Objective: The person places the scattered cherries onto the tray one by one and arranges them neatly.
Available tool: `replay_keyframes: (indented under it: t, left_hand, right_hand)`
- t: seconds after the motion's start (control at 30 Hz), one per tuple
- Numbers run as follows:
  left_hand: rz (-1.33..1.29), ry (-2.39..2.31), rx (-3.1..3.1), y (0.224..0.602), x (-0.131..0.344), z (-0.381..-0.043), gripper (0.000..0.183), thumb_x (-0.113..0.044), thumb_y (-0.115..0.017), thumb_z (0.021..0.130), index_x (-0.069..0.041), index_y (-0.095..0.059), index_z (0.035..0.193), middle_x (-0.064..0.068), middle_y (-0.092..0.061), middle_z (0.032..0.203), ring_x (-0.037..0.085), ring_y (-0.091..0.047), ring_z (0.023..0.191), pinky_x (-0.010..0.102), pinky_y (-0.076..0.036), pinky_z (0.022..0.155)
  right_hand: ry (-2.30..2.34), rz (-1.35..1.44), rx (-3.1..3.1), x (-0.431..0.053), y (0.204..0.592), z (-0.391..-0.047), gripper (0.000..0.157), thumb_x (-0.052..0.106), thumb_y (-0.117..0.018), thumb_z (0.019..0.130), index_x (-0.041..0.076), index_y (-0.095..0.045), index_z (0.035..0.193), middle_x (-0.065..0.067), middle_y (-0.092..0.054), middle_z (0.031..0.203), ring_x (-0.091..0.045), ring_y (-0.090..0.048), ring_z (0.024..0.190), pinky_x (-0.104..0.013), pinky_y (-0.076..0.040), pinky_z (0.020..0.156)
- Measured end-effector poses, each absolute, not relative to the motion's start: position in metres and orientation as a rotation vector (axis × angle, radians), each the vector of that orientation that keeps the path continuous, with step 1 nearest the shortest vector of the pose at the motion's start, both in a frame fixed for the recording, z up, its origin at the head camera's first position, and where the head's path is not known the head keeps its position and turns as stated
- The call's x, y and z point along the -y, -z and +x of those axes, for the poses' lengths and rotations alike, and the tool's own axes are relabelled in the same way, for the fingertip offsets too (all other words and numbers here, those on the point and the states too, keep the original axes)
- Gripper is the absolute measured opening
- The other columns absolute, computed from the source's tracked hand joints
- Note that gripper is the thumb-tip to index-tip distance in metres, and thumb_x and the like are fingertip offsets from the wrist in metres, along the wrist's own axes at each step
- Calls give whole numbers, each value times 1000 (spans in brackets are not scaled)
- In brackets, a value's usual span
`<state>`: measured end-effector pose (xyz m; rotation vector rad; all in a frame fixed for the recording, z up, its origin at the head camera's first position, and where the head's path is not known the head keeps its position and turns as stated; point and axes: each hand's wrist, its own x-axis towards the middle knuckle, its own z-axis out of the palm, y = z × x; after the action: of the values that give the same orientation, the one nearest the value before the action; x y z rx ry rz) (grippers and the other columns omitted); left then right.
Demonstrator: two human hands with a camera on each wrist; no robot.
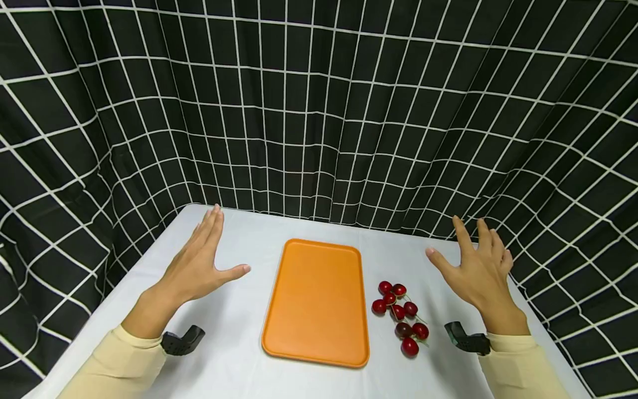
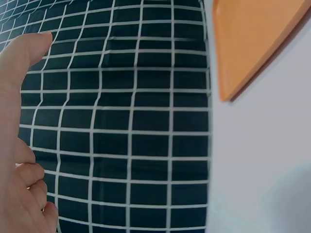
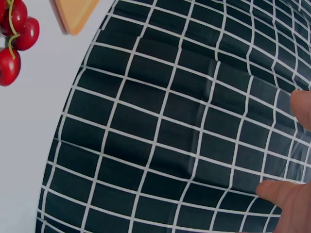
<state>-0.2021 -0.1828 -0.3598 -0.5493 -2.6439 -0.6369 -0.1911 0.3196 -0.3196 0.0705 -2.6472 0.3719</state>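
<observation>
An orange rectangular tray lies flat in the middle of the white table, and nothing is on it. To its right is a loose cluster of dark red cherries, some with green stems; part of the cluster shows in the right wrist view as cherries. My left hand is held above the table left of the tray, fingers straight and thumb spread, touching nothing. Right of the cherries hovers my right hand, its fingers spread and slightly bent, holding nothing.
A white cloth covers the table. Black curtain with a white grid hangs behind the table and along both sides, close to its edges. Each wrist wears a small black camera, such as the left one.
</observation>
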Motion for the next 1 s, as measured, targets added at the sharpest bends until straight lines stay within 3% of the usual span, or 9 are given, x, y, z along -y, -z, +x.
replay_keyframes:
  t: [0.3, 0.63, 1.0]
  left_hand:
    - [-643, 733, 2699, 399, 154, -187, 116, -67, -68, 77, -1, -11, 154, 13, -8, 159, 29, -9, 144, 45, -15, 115]
    - [-671, 937, 2785, 432, 136, -173, 114, -60, -74, 75, -4, -15, 154, 5, -10, 159, 25, -12, 144, 48, -20, 113]
    - [-701, 1004, 2947, 457, 126, -163, 110, -60, -75, 75, -4, -21, 153, 6, -14, 159, 26, -14, 143, 50, -20, 113]
  right_hand:
    - [-372, 54, 2658, -321, 326, -188, 89, 60, -55, 88, 17, -18, 156, -32, -4, 153, -57, -9, 132, -77, -7, 93]
    - [-380, 68, 2648, -320, 330, -191, 89, 58, -56, 88, 13, -20, 155, -33, -8, 152, -57, -11, 130, -76, -10, 92]
    - [-424, 69, 2642, -320, 340, -190, 87, 56, -56, 89, 9, -22, 154, -35, -16, 148, -57, -14, 129, -77, -8, 96]
